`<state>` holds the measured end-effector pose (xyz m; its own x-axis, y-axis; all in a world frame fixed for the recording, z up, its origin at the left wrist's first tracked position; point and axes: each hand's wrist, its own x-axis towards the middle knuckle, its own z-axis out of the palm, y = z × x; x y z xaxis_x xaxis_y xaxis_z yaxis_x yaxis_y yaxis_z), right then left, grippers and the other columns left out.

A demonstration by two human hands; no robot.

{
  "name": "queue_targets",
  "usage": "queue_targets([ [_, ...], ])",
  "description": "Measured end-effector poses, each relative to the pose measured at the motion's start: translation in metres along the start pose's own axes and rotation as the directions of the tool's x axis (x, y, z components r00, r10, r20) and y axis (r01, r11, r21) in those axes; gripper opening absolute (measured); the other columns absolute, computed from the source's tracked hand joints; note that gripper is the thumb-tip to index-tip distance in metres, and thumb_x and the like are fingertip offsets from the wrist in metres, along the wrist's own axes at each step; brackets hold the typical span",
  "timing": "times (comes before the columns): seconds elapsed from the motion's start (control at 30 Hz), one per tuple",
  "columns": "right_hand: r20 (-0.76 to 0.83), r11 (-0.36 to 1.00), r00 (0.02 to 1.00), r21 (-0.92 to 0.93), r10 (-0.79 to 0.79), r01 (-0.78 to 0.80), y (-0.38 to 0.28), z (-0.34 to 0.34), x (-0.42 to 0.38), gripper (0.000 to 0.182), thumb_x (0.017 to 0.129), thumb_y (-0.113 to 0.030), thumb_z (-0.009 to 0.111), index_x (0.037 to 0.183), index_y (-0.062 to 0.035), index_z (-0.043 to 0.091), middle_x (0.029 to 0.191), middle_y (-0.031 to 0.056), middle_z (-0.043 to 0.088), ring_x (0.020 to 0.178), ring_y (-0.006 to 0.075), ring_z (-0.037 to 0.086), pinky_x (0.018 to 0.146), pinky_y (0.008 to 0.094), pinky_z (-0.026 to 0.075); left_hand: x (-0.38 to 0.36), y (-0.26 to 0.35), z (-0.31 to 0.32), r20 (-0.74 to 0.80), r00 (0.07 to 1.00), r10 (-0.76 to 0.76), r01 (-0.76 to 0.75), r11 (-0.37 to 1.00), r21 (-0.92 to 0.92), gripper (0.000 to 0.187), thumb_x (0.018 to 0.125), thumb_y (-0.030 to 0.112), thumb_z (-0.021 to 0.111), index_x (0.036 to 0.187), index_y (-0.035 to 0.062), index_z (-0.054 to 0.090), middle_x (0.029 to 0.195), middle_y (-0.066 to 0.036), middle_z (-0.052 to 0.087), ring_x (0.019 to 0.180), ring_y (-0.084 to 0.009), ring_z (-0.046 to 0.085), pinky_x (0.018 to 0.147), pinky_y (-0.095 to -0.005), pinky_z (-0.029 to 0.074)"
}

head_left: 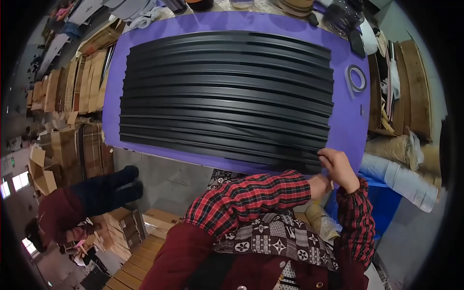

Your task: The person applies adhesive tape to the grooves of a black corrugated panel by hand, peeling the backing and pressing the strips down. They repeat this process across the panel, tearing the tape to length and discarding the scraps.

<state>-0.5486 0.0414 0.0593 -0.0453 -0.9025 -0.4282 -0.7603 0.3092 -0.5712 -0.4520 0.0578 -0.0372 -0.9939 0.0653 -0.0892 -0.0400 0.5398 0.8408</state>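
**At the near right corner of the black strips (pixel 217 87): right hand (pixel 340 169) at the strip ends, long axis running away to the left**

Starting from the left side of the purple tabletop (pixel 112 104), the strips lie flat, side by side, with their long axis running left to right, roughly along the near edge. Their left ends are well apart from both hands. At mid-length, towards the near side, a thin dark line (pixel 237 127) crosses the ribbed surface at a shallow slant, dropping towards the right; whether it is a loose piece or an edge cannot be determined.

Further right, the left hand (pixel 318 186) is located on the body side of the right hand, close to its wrist. Its fingers are largely hidden, so its grip state cannot be told.

The right hand is the nearer of the two to the strips. Thumb and forefinger are pinched together on the near right end, with the full length of the strips extending leftward from that point. Beyond the right ends, a roll of tape (pixel 349 77) lies flat, apart from the strips.
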Motion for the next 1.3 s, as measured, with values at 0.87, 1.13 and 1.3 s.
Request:
queue_targets([
  [0.87, -0.508, 0.848, 0.734, 0.501, 0.45, -0.173, 0.091, 0.069, 0.033, 0.012, 0.071, -0.008, 0.061, 0.075, 0.0017, 0.054, 0.061, 0.0117, 0.057, 0.055, 0.0157, 0.056, 0.053, 0.0258, 0.044, -0.337, -0.222, -0.172, -0.802, 0.278, -0.529, 0.566, 0.765, -0.308, 0.008, 0.075, 0.009, 0.062, 0.079, 0.0024, 0.061, 0.085, -0.001, 0.045, 0.076, -0.0086, 0.045, 0.065, -0.0193, 0.037],
  [1.13, -0.479, 0.86, 0.745, 0.446, 0.465, -0.25, 0.087, 0.062, 0.036, 0.013, 0.071, -0.011, 0.06, 0.073, 0.0009, 0.055, 0.061, 0.0125, 0.057, 0.056, 0.0212, 0.057, 0.054, 0.0283, 0.044, -0.338, -0.223, -0.172, -0.815, 0.279, -0.507, 0.561, 0.775, -0.291, 0.01, 0.074, 0.011, 0.063, 0.079, 0.0024, 0.061, 0.083, -0.002, 0.046, 0.076, -0.0094, 0.046, 0.065, -0.02, 0.038],
  [1.3, -0.416, 0.829, 0.741, 0.44, 0.528, -0.344, 0.085, 0.06, 0.036, 0.014, 0.072, -0.013, 0.058, 0.074, -0.0001, 0.054, 0.065, 0.0132, 0.057, 0.062, 0.0276, 0.056, 0.057, 0.0339, 0.043, -0.324, -0.212, -0.184, -0.737, 0.245, -0.629, 0.697, 0.643, -0.317, 0.01, 0.074, 0.01, 0.062, 0.079, 0.0012, 0.061, 0.078, -0.004, 0.049, 0.073, -0.0122, 0.049, 0.064, -0.022, 0.04],
])
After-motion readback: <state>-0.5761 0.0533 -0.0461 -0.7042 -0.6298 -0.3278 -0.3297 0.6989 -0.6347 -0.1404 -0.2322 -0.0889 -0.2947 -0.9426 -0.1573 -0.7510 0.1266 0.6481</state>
